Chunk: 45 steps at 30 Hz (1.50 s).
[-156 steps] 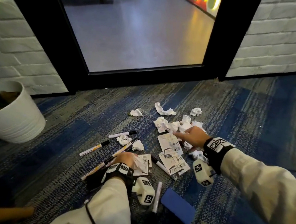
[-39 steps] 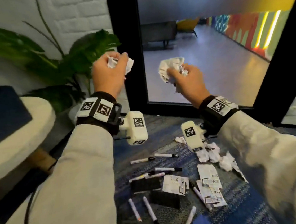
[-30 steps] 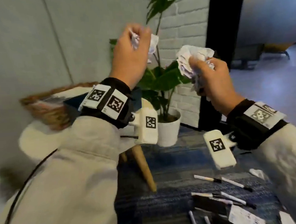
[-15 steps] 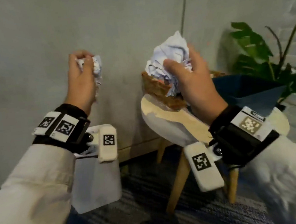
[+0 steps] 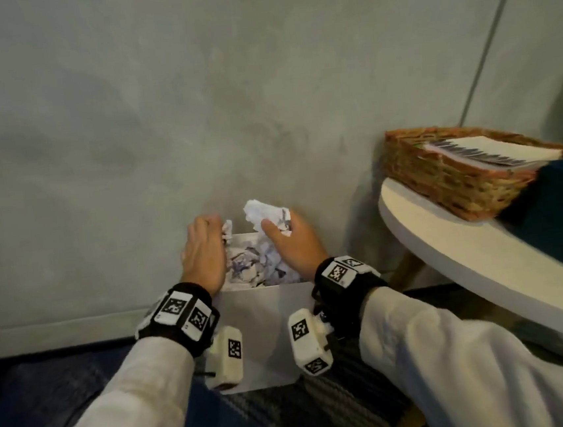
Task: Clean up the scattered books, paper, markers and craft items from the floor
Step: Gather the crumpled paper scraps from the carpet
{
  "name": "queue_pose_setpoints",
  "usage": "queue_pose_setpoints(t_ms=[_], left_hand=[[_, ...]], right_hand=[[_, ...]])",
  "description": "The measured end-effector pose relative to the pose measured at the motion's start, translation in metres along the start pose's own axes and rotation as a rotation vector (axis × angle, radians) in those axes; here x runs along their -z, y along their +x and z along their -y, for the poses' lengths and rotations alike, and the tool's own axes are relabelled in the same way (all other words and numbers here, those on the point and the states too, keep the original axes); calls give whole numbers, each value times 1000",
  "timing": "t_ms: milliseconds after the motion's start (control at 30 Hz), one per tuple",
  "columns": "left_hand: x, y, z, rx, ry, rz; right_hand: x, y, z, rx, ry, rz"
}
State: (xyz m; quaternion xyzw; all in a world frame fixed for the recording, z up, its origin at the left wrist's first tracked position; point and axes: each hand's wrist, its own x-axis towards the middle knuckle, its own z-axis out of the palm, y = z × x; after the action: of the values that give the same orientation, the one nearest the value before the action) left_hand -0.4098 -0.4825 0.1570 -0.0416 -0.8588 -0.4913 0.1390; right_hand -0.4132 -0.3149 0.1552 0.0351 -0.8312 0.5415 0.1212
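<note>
You have turned away from the litter on the carpet and brought both handfuls down over the white bin (image 5: 261,322) that stands on the floor against the grey wall (image 5: 193,101), where half a second ago your hands were raised in front of that wall. Your left hand (image 5: 204,251) is curled around a small paper wad (image 5: 227,230) above the bin's left rim, and your right hand (image 5: 293,243) is closed on the larger crumpled paper ball (image 5: 268,216) above its far right corner; neither has been let go. Crumpled sheets (image 5: 254,267) already lie inside the bin between your wrists. This load looks ready to drop, so open both hands here. The markers, cards and the rest are out of view, so I judge the job only partly done. The wicker basket (image 5: 448,176) sits at the left edge of the round side table (image 5: 448,242), to your right.
</note>
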Motion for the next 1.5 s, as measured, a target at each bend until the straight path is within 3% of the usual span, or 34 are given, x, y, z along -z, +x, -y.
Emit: queue_pose_setpoints(t_ms=[100,200,233,333,433,533,633,733,900,1000,1167,1367,1500], left_hand=[[-1,-4,21,-40,131,-9],[-8,2,45,-88,306,-50],[-9,2,49,-85,336,-44],[-11,3,47,-97,431,3],[-7,7,39,-59,543,111],[2,8,32,-65,465,110],[13,-1,4,-63,198,-21],[20,-15,-47,-180,59,-93],[10,-39,-154,-345,-134,-206],[-11,-51,-213,-413,-293,-189],[-76,-112,-331,-562,-547,-5],[-180,-226,-460,-801,-591,412],[-251,-321,-527,-879,-560,734]], right_hand=[[-20,1,-24,58,-467,9],[-20,-8,-22,286,-981,58],[-20,-8,-21,294,-992,86],[-17,-3,-21,81,-644,10],[-20,2,-23,-5,-552,22],[-11,0,-15,-26,-431,2],[9,-6,9,29,-390,-48],[44,-13,50,177,-425,-132],[143,-42,122,369,-441,-410],[213,-81,153,411,-464,-559],[348,-178,175,355,-527,-756],[495,-331,159,180,-592,-975],[573,-445,127,-51,-652,-1095]])
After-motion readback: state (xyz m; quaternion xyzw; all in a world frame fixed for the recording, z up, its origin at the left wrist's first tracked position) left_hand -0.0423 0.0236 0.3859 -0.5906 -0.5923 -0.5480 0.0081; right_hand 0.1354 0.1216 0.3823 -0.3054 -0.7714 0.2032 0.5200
